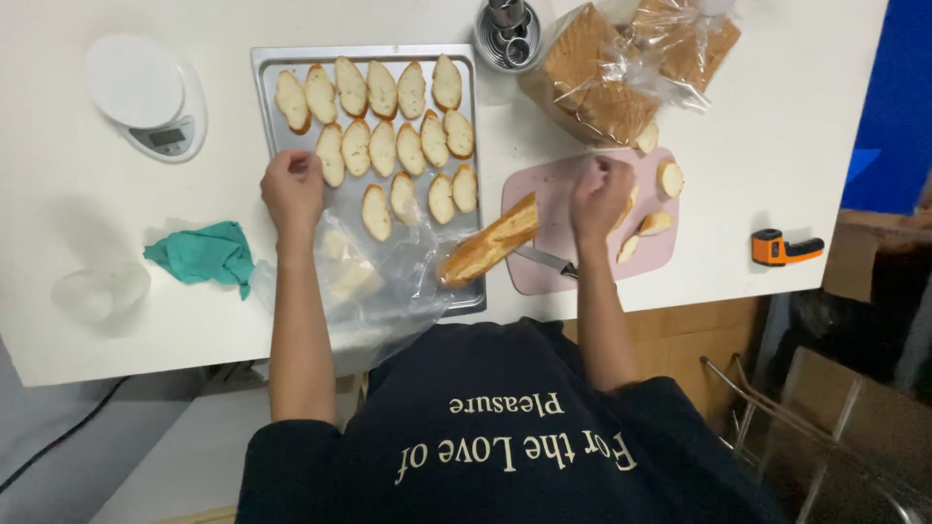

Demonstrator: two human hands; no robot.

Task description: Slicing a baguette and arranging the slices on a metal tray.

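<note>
Your left hand (291, 189) sits at the tray's (267, 68) left edge, bread slices (388, 131) packed just beside it, so there's little bare metal to land on. Below, a plastic bag (374, 281) and half baguette (488, 243) block the tray's near corner. Open tabletop lies left, between scale (146, 97) and green cloth (204, 252). Your right hand (600, 194) is hemmed in on the pink board (529, 194): knife (546, 260) below, bagged loaf (621, 73) above, cut pieces (660, 199) alongside. Right of the board it's free up to the orange thermometer (784, 247).
</note>
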